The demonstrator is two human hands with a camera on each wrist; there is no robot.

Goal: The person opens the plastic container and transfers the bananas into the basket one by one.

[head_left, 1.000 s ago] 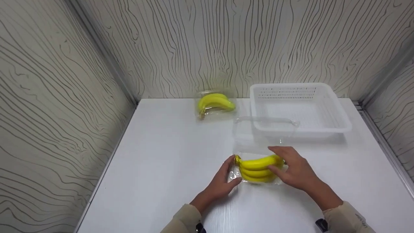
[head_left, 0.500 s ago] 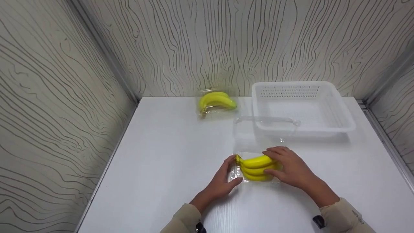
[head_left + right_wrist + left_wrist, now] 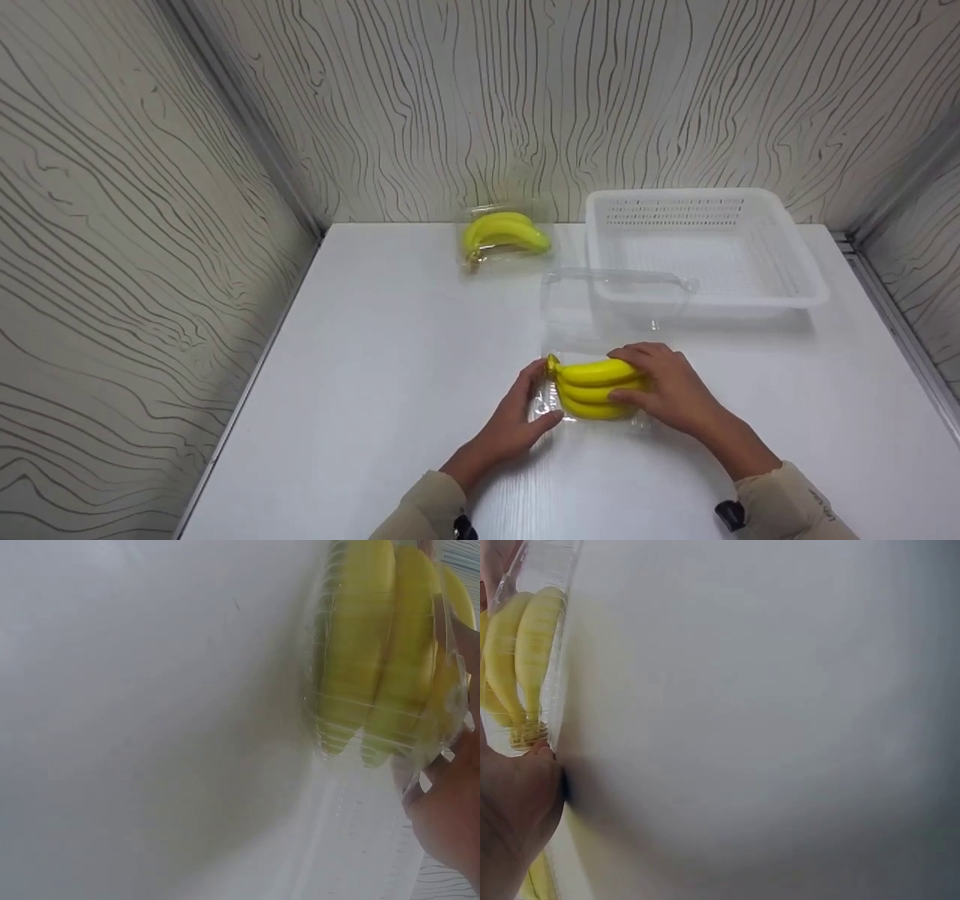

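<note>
A bunch of yellow bananas (image 3: pixel 589 373) lies in the base of a clear plastic clamshell box (image 3: pixel 547 403), its stem pointing left. The box's transparent lid (image 3: pixel 566 274) is folded back away from me. My left hand (image 3: pixel 506 424) holds the left end of the base between thumb and fingers, beside the stem. With my right hand (image 3: pixel 675 390) I grip the right end of the bunch, thumb on the near side and fingers over the far side. Through the clear wall, the right wrist view shows the banana tips (image 3: pixel 341 731); the right fingertips are partly hidden there.
A second clear box with bananas (image 3: pixel 504 229) sits at the back of the white table (image 3: pixel 375 337), against the patterned wall (image 3: pixel 420 112). To its right stands a white plastic basket (image 3: pixel 810 285), and the folded-back lid overlaps its front left corner in the head view.
My right hand has moved left and closed round the right end of the bananas, which have shifted slightly left. The left hand has stayed at the box's left end.
</note>
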